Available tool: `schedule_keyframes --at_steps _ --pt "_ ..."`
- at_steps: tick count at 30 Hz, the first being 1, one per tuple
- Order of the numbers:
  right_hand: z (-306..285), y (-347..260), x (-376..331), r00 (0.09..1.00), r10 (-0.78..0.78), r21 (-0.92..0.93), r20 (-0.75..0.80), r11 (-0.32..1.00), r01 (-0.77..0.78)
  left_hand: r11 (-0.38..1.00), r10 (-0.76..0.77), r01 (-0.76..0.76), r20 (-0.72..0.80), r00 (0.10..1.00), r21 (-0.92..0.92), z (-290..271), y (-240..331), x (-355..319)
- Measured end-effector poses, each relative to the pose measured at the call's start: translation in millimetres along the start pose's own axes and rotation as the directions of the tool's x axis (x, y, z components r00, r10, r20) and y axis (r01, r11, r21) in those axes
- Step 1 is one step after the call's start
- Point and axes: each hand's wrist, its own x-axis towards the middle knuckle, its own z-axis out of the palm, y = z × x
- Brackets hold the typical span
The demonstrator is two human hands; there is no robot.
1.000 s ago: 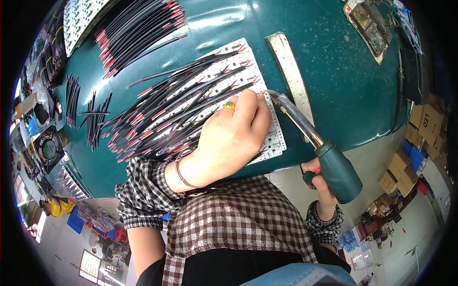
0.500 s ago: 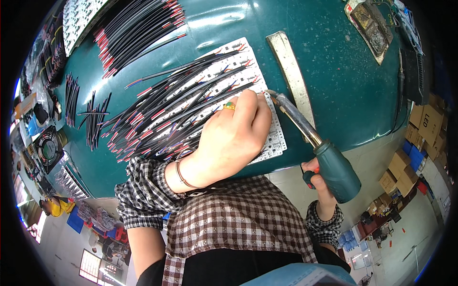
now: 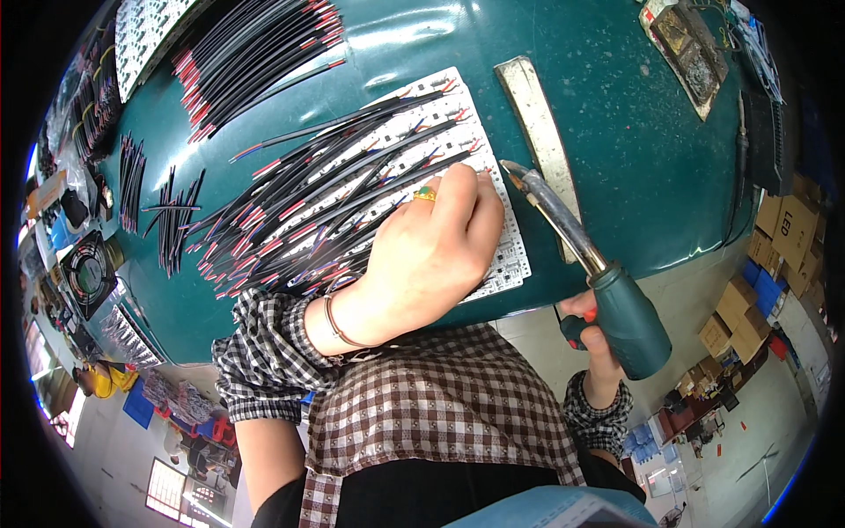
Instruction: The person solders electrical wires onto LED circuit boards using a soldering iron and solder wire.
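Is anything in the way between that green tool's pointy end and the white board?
Nothing visible: only green tabletop shows between the tip of the soldering tool and the white circuit board. The left hand covers part of the board, beside that gap.

Circuit board (image 3: 508,273) lies on the table (image 3: 651,176); wires (image 3: 339,134) lie across it, running past its left edge. Left hand (image 3: 437,242) is over wires and board, near the right edge. Soldering iron (image 3: 635,324), in right hand (image 3: 600,348), is to its right, tip just beside board. Metal bar (image 3: 539,123): table, right of board. Wire pile (image 3: 264,62): behind board, leftward. Small wire bunches (image 3: 132,189): farther left. Cartons (image 3: 782,220): right of table.
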Motion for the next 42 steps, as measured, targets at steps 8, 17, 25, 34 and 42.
schedule_keyframes --at_steps 8,17,25,34,42 --pt "1 -2 -4 0.992 0.115 0.034 -0.044 0.993 -0.114 1.0 0.002 -0.002 -0.013 1.0 -0.027 0 -1 1" --pt "3 3 -3 0.996 0.083 0.098 -0.033 0.992 -0.08 0.999 -0.013 0.012 -0.021 1.0 -0.038 0 -1 2" --pt "7 1 -4 0.996 0.078 0.135 -0.052 0.988 -0.07 0.999 -0.02 0.02 -0.003 1.0 -0.044 0 0 2" --pt "5 -12 1 0.994 0.108 0.071 -0.033 0.992 -0.105 1.0 -0.001 0.001 -0.008 1.0 -0.01 0 -1 1" --pt "5 -11 1 0.992 0.112 0.139 -0.049 0.985 -0.104 0.997 0.078 -0.078 -0.026 0.997 0.005 -5 -9 3"
